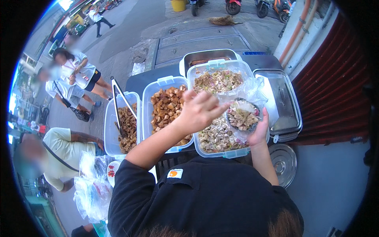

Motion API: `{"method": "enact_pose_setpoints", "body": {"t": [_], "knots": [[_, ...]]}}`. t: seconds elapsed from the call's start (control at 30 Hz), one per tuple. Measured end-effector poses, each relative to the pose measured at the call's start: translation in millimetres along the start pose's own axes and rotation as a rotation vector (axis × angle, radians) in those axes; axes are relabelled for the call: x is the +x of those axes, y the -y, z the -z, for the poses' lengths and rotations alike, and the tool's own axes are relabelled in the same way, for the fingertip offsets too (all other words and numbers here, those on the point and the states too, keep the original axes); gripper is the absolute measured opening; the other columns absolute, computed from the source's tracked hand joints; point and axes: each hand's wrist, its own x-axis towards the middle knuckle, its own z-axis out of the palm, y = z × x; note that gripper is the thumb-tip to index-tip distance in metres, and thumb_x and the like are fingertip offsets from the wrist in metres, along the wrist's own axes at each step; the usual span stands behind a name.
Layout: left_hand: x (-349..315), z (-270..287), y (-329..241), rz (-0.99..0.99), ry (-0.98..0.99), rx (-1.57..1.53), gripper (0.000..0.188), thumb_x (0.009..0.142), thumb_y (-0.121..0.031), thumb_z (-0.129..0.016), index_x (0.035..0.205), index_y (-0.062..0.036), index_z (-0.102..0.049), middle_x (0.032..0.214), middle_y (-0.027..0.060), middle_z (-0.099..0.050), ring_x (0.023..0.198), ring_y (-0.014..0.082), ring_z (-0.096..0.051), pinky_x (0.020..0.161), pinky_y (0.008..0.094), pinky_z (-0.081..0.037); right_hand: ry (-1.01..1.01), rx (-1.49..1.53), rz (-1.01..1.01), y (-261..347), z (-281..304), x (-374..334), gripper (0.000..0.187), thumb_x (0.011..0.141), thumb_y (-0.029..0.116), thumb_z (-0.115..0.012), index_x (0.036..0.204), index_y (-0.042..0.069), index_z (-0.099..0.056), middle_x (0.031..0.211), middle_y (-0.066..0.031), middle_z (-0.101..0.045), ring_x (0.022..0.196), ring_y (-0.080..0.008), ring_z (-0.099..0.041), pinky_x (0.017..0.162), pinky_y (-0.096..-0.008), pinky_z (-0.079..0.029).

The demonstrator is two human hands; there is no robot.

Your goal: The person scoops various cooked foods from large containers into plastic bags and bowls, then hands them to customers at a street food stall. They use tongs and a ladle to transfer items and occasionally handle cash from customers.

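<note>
My right hand (258, 128) is wrapped round the right side of a small bowl (231, 124) lined with a clear plastic bag. Chopped, pale meat mix (243, 114) with bits of onion fills the bowl, which is above a tub of similar mix (215, 136). My left hand (201, 108) hovers just left of the bowl, slightly blurred. Several of its fingers are bent and one digit stretches toward the bowl's rim; I see nothing in it. Below that hand stands a tub of browned, cubed food (164, 104), partly hidden by my forearm.
Metal tongs (117, 100) lean in a left tub of brown chopped meat (128, 132). A lidded steel tray (282, 102) stands right; another metal tray (209, 55) is behind. Plastic bags (92, 189) hang near my left. A person (65, 152) stands left of the table.
</note>
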Motion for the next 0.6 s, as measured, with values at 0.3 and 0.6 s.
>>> {"method": "enact_pose_setpoints", "body": {"t": [0.3, 0.6], "knots": [[-13, 21, -12, 0.506, 0.124, 0.261, 0.020, 0.068, -0.013, -0.060, 0.084, -0.0217, -0.069, 0.073, -0.0038, -0.054, 0.081, 0.0171, -0.052, 0.078, 0.0404, -0.026, 0.000, -0.165, -0.027, 32, 10, 15, 0.068, 0.088, 0.053, -0.037, 0.133, 0.003, -0.040, 0.131, -0.0179, -0.048, 0.117, -0.0359, -0.049, 0.099, -0.0486, -0.039], [-53, -80, -75, 0.177, 0.162, -0.137, 0.023, 0.077, -0.022, -0.054, 0.097, -0.0179, -0.066, 0.109, 0.0047, -0.056, 0.109, 0.0209, -0.050, 0.096, 0.0503, -0.030, 0.131, -0.312, -0.213, 28, -87, 80, 0.071, 0.088, 0.055, -0.035, 0.134, 0.001, -0.040, 0.131, -0.0179, -0.048, 0.116, -0.0359, -0.049, 0.099, -0.0484, -0.039]]}}
